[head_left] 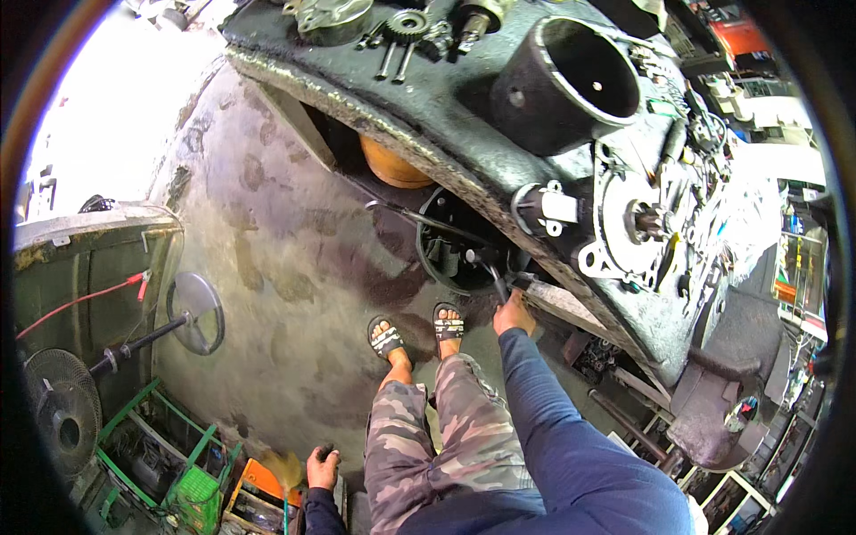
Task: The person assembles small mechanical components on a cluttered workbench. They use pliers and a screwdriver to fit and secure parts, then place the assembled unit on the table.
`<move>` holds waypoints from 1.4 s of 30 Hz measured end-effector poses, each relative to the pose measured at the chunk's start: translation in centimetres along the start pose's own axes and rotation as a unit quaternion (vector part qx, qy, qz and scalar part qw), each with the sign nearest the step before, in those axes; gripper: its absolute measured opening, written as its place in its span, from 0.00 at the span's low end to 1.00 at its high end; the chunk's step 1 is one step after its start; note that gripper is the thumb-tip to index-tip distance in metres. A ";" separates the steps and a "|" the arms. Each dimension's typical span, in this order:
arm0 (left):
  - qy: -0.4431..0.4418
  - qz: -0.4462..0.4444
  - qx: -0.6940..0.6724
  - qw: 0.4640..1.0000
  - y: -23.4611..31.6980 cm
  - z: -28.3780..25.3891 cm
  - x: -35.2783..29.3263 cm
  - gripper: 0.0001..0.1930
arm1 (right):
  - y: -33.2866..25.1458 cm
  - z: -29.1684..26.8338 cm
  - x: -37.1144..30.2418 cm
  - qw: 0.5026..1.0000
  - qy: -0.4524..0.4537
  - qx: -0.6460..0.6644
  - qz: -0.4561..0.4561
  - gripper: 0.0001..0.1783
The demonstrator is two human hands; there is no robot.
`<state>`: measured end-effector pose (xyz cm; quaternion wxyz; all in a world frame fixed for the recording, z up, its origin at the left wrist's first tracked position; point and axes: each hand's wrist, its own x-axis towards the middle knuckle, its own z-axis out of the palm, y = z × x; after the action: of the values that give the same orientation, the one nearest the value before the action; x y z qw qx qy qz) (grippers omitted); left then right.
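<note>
My right hand [514,316] is closed around the dark handle of a hammer [495,276], whose metal head is over a round black tub [424,251] beneath the workbench edge. Dark parts lie inside the tub, too dim to make out. Across its top runs a long metal bar [410,214] with a bent end. Low at my left side, my left hand [323,467] has its fingers curled around a small dark thing I cannot make out. On the workbench [464,107] stand a large dark metal cylinder [526,98], a gear [407,25] and a flanged housing [621,209].
An orange round container [392,163] sits beneath the bench. To the left are a fan [67,419], a round metal disc on a shaft [196,312] and a green frame [134,446] beside a green basket [194,495]. A vise-like dark casting [727,392] stands at right.
</note>
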<state>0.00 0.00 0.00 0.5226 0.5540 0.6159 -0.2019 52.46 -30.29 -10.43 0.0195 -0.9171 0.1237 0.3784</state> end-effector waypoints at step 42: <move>-0.041 0.744 0.491 0.451 66.1 22.5 -21.0 0.58 | 17.0 -21.7 -28.9 0.902 0.129 0.410 -0.033 0.20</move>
<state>65.12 -8.37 31.65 0.1395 0.9565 -0.2547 -0.0271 43.60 -43.42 26.24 0.3900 -0.8726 0.2385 0.1718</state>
